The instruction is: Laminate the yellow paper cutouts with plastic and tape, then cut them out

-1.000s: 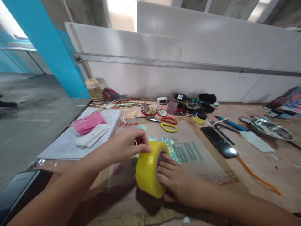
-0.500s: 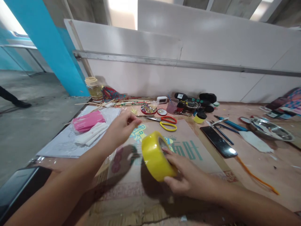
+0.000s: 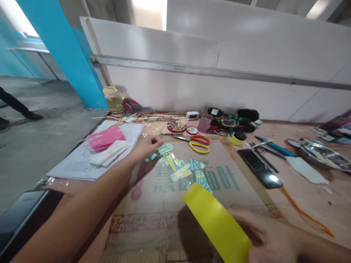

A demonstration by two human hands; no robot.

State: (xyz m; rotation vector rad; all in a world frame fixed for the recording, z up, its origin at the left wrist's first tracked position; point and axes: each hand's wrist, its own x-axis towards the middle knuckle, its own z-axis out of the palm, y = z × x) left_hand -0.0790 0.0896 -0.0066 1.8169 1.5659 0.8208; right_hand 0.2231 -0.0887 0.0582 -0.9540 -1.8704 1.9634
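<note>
A wide roll of yellow tape [image 3: 216,223] is in my right hand [image 3: 274,230], low on the right and near my body. The fingers grip it around its side. My left hand [image 3: 145,148] hovers by the far left corner of the cardboard sheet [image 3: 153,208]. Its fingers are curled together, and what they pinch, if anything, I cannot make out. Several small yellow and blue paper cutouts [image 3: 181,172] lie on the printed cardboard, between my hands. Scissors [image 3: 201,142] with one red and one yellow handle rest just beyond them.
At left, a pink packet [image 3: 106,138] and white tissues sit on paper sheets [image 3: 74,166]. A black phone [image 3: 259,168], pens and a metal bowl [image 3: 326,153] are on the right. Jars, sticks and a beads dish [image 3: 176,126] line the back; a person's leg [image 3: 15,104] shows far left.
My right hand has brought the tape roll down, closer and to the right, turning it and uncovering the cutouts. The left hand has stayed near the far left corner. The view has shifted slightly.
</note>
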